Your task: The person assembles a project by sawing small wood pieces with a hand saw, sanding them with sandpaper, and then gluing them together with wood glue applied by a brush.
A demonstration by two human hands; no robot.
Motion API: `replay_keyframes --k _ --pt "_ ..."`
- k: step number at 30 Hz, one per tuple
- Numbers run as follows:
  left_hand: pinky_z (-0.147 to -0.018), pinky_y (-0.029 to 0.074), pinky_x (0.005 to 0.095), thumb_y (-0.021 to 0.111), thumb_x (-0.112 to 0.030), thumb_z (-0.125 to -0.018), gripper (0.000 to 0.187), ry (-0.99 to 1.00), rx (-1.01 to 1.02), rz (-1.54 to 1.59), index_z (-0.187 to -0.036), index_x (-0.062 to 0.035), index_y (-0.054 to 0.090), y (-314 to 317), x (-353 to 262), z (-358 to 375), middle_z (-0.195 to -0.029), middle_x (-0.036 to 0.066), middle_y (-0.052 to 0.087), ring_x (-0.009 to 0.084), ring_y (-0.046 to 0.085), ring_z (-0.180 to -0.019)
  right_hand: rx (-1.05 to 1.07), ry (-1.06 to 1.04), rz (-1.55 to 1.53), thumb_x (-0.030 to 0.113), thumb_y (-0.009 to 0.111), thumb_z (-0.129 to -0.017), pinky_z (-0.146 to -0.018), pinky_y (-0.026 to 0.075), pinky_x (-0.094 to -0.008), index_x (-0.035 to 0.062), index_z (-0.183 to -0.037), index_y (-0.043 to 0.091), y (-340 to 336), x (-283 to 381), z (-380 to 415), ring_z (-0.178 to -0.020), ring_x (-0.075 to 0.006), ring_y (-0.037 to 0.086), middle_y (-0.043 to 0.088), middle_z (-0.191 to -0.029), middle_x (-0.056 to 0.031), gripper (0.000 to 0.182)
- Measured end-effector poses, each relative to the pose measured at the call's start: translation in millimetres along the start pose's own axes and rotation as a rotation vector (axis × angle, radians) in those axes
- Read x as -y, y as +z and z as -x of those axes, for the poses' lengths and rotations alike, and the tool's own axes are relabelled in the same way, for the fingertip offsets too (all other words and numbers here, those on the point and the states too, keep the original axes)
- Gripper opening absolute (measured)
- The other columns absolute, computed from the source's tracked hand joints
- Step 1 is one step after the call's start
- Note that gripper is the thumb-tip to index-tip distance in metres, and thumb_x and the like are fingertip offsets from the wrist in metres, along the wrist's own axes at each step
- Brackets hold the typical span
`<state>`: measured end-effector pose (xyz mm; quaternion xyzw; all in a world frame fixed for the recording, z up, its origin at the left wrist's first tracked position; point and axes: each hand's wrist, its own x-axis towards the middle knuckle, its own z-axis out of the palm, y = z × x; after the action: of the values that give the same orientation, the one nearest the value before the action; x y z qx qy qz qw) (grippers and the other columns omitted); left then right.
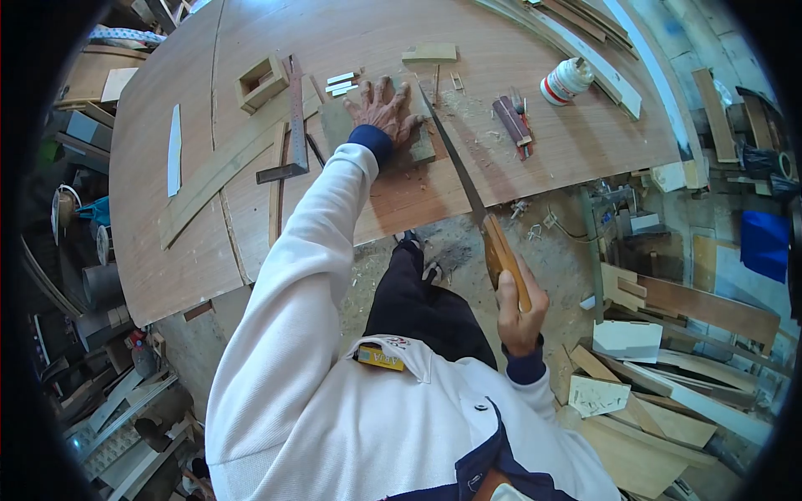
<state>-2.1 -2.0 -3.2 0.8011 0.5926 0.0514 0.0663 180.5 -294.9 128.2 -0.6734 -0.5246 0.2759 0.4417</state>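
Observation:
My left hand [382, 110] lies with fingers spread, pressing on a flat piece of wood [418, 152] on the workbench. In my right hand [521, 309] is the wooden handle of a handsaw [468, 179], its fingers wrapped round the grip. The saw blade slants up and away over the bench edge, its tip close to the right end of the wood under my left hand. Just beyond the left fingers are several small white strips [341, 82]. Left of that hand lie a metal try square [296, 138] and a small open wooden box [261, 83].
A white bottle with red bands [566, 82] and a dark reddish block [511, 121] beside pencils are on the bench [184, 242] to the right. A wood block [430, 53] lies farther back, and a long thin board [225, 179] at left. Wood offcuts [626, 341] crowd the floor at right.

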Motion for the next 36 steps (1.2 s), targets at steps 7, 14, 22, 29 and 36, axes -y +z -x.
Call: replay_keyframes --k 7,14,22,29,36 --pt "-0.103 0.012 0.075 0.051 -0.059 -0.087 0.067 0.043 -0.058 -0.017 -0.146 -0.0314 0.035 2 1 -5 -0.154 0.01 0.02 0.0407 0.014 -0.142 0.008 0.018 -0.016 0.013 0.055 -0.092 -0.062 0.05 -0.0356 -0.0033 -0.118 0.059 20 -9 -31 -0.07 -0.0302 0.067 0.066 -0.089 -0.0225 0.03" --pt "-0.103 0.015 0.0738 0.053 -0.056 -0.087 0.066 0.041 -0.038 -0.04 -0.146 -0.03 0.035 3 -2 2 -0.154 0.011 0.021 0.0403 0.013 -0.143 -0.031 -0.063 -0.068 0.009 0.057 -0.09 -0.068 0.053 -0.0372 -0.0054 -0.117 0.058 18 -6 -29 -0.083 -0.0377 0.068 0.065 -0.093 -0.0263 0.03" --pt "-0.102 0.017 0.0713 0.054 -0.057 -0.087 0.065 0.069 -0.059 -0.045 -0.144 -0.029 0.039 0 1 3 -0.153 0.012 0.024 0.0427 0.017 -0.14 -0.06 -0.061 -0.046 0.009 0.059 -0.088 -0.062 0.054 -0.0369 -0.0017 -0.12 0.057 2 2 -2 -0.079 -0.0371 0.068 0.068 -0.097 -0.0214 0.033" --pt "-0.102 0.013 0.0739 0.052 -0.065 -0.083 0.072 0.071 -0.014 -0.016 -0.144 -0.0301 0.037 6 6 -1 -0.154 0.011 0.019 0.0421 0.01 -0.143 -0.044 -0.048 -0.005 0.013 0.061 -0.086 -0.063 0.055 -0.0391 -0.0039 -0.119 0.057 8 -9 -14 -0.077 -0.0375 0.068 0.067 -0.099 -0.024 0.038" --pt "-0.105 0.015 0.069 0.059 -0.062 -0.081 0.076 0.069 0.014 -0.034 -0.145 -0.0285 0.036 -4 7 -3 -0.153 0.013 0.021 0.0425 0.013 -0.142 0.015 0.015 -0.016 0.013 0.062 -0.085 -0.066 0.057 -0.0389 -0.0069 -0.121 0.056 -7 0 -1 -0.081 -0.0388 0.068 0.066 -0.102 -0.0274 0.041"
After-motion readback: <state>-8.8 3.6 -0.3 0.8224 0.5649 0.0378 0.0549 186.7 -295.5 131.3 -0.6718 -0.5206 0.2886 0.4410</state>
